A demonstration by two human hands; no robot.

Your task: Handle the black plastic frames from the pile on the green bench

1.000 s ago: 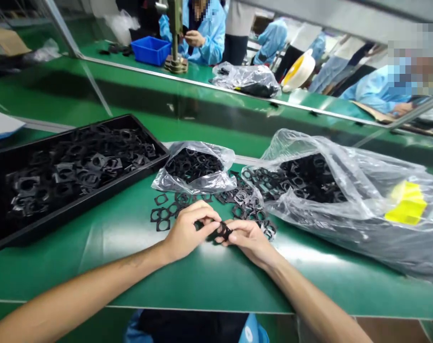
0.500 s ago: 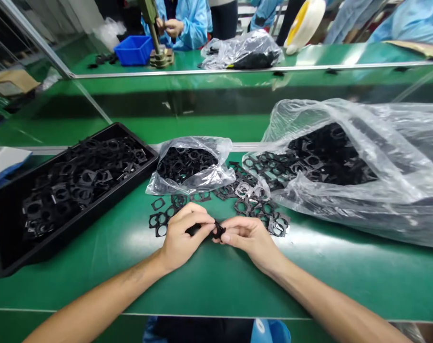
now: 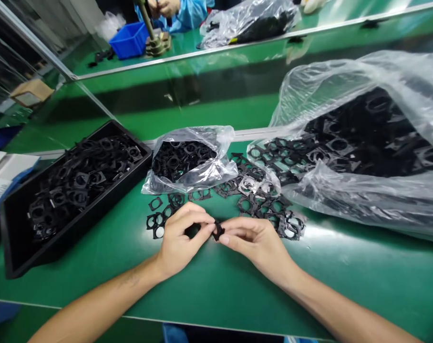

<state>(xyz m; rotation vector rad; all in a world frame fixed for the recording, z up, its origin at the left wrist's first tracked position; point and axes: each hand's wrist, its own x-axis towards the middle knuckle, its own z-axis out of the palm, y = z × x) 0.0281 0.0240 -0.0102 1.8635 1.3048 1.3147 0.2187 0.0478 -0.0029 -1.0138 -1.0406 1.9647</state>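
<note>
Between my fingertips is a small black plastic part (image 3: 218, 230), held up a little over the green table (image 3: 209, 295). My left hand (image 3: 184, 236) pinches it from the left with thumb and fingers. From the other side my right hand (image 3: 257, 238) grips it the same way. Fingers cover much of the part, so its full shape is hidden. Loose black square frames with round holes (image 3: 155, 203) lie just beyond my left hand. More black frames (image 3: 264, 206) are spread behind my right hand.
At left stands a black tray (image 3: 95, 216) heaped with black parts. A small clear bag (image 3: 223, 175) of black rings sits at the back middle, a large clear bag (image 3: 363, 200) of frames at right. Across the divider are a blue bin (image 3: 128, 42) and a co-worker's hands (image 3: 168, 7).
The camera view has tilted and shifted, so the far table shows less and the large bag looks nearer. Both hands keep hold of the black part in nearly the same place.
</note>
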